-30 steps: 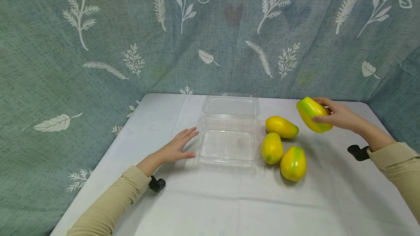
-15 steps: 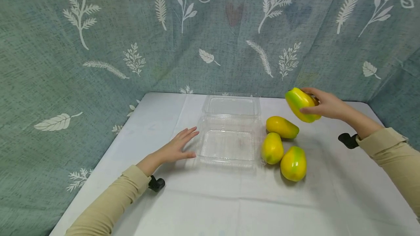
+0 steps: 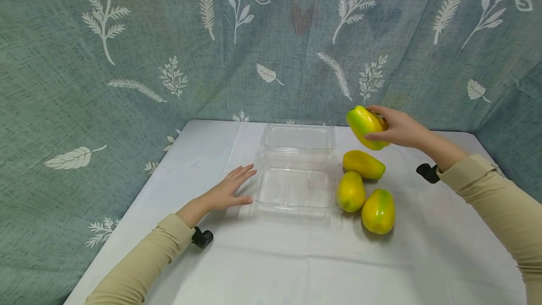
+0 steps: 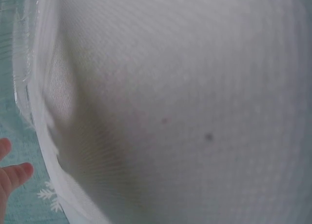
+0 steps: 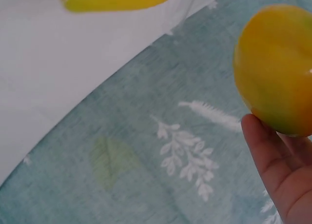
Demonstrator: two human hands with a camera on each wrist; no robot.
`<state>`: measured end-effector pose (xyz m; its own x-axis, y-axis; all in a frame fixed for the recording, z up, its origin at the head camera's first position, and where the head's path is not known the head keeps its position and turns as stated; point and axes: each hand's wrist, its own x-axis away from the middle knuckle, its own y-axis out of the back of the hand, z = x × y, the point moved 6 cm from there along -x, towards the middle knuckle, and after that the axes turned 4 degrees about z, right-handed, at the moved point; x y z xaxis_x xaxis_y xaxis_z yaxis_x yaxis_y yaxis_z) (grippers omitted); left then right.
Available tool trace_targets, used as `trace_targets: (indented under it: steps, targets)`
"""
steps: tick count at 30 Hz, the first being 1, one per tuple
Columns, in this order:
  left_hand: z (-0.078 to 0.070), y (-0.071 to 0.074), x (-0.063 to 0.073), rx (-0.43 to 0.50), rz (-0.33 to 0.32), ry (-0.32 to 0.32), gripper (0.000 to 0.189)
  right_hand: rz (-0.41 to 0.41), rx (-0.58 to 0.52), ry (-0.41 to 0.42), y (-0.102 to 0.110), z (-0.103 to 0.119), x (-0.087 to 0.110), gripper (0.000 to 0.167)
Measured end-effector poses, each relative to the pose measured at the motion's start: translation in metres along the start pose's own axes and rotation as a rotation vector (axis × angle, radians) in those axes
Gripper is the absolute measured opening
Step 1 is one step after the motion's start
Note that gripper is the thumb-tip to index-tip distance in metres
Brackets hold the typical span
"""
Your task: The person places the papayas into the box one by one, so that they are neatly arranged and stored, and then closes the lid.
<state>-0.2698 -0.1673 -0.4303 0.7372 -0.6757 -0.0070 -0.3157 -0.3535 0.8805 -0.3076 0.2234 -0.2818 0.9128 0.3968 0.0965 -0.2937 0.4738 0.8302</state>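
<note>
My right hand [image 3: 398, 128] grips a yellow-green papaya [image 3: 366, 127] in the air, above the table's far right and just right of the open lid of a clear plastic clamshell box [image 3: 295, 173]. The right wrist view has the held papaya [image 5: 278, 68] against the thumb. Three more papayas lie on the table right of the box: one at the back [image 3: 364, 164], one in the middle [image 3: 350, 191], one at the front [image 3: 378, 211]. My left hand [image 3: 230, 188] rests flat on the table, fingers straight, at the box's left edge.
A white cloth covers the table [image 3: 271, 258]. A blue-green curtain with white leaf prints [image 3: 169, 46] hangs close behind and on both sides. The left wrist view gives mostly blurred white cloth [image 4: 185, 107] and a fingertip [image 4: 17, 174].
My right hand has carried the papaya up and to the left, from the far right of the table to above the back papaya near the box lid. The left hand has stayed still.
</note>
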Motion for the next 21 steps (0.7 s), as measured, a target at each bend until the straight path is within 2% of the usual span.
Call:
trace_targets:
  steps: [4,10,15,21]
  targets:
    - [0.001,0.0,0.002,0.004,0.005,0.006,0.077,-0.025,-0.018,0.037,-0.005,0.01,-0.009,0.079]
    - [0.0,0.0,0.002,-0.013,0.009,0.003,0.078,-0.037,-0.055,0.139,-0.017,0.023,-0.02,0.075]
    - [-0.003,0.001,0.0,-0.024,0.013,-0.01,0.078,-0.049,-0.035,0.203,-0.028,0.034,-0.026,0.073]
    - [-0.001,0.002,0.002,-0.041,0.014,0.005,0.079,-0.054,-0.01,0.247,-0.04,0.048,-0.033,0.075]
